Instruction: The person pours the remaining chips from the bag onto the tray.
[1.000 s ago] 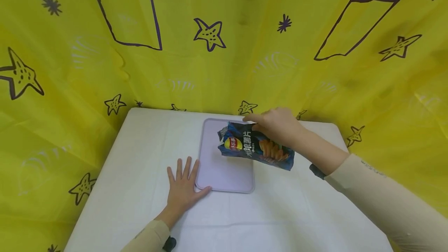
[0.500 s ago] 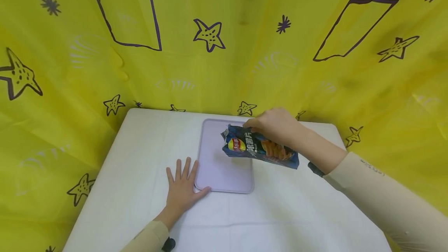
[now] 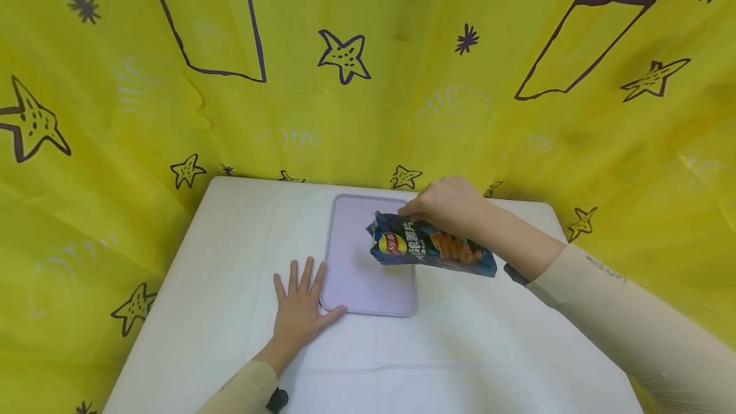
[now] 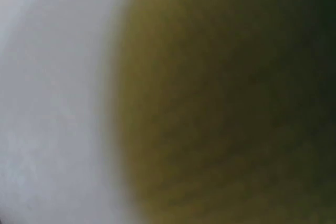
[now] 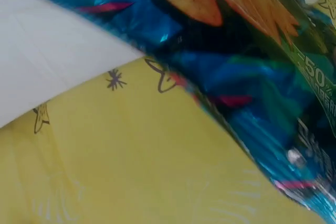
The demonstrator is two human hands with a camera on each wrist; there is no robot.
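My right hand (image 3: 451,205) grips the upper edge of a dark blue bag of potato chips (image 3: 428,248), holding it tilted over the right part of a pale lilac tray (image 3: 368,286). The bag's left end looks torn open; its inside is hidden. Up close in the right wrist view, the shiny chip bag (image 5: 220,77) fills the upper right, and no fingers show there. Flat on the white table, my left hand (image 3: 299,315) has its fingers spread, with forefinger and thumb at the tray's left and front edges. Only blur fills most of the left wrist view.
A white cloth covers the table (image 3: 471,350) under the tray. Just behind the table's far edge hangs a yellow curtain (image 3: 391,126) with drawn starfish and shells, and it also runs along both sides.
My right hand's fingers have curled in on the bag, and the bag has shifted a little to the right, its left end lower. My left hand and the tray stay put.
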